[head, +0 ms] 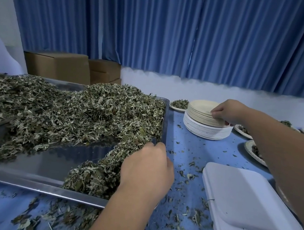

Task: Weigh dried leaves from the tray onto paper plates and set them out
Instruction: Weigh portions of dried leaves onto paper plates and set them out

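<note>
Steel tray [165, 120] rim by left hand [147, 167], grip unclear; right hand [227, 112] pinching plate [202, 106] edge

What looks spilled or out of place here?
Dried leaf bits are scattered across the blue table between the metal tray and the scale, thickest along the tray's near rim. Nothing else stands out.
</note>
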Demonstrator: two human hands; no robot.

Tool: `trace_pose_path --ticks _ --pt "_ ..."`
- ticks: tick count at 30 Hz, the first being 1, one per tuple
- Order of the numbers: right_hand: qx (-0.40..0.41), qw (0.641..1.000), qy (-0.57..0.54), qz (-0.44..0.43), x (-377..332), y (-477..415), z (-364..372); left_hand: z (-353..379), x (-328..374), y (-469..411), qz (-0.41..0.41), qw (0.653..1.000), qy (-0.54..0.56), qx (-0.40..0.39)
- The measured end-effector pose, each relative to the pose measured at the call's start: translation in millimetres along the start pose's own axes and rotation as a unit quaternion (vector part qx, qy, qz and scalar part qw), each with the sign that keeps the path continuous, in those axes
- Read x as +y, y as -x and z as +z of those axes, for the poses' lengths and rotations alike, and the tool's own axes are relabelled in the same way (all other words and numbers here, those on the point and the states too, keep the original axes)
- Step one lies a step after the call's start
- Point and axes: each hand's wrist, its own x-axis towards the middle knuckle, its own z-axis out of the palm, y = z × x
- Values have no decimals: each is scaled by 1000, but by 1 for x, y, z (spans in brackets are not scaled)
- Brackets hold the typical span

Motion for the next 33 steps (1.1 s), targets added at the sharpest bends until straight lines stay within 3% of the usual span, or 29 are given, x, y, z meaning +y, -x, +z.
trace_pose_path --ticks 14,19,23,25,33 --pt "134 987 -5 -83 6 42 -16 2 -2 0 7 1000 6 11" --pt "200 972 -55 -111 13 92 -22 1 -2 -1 4 1000 16 6" --pt "231 947 -176 -137 20 149 -22 1 -2 0 -1 1000 13 10" --pt "256 937 -168 -170 24 179 -21 2 -2 1 2 1000 13 18" --pt "278 910 -206 -230 48 259 -6 3 19 12 117 989 41 76"
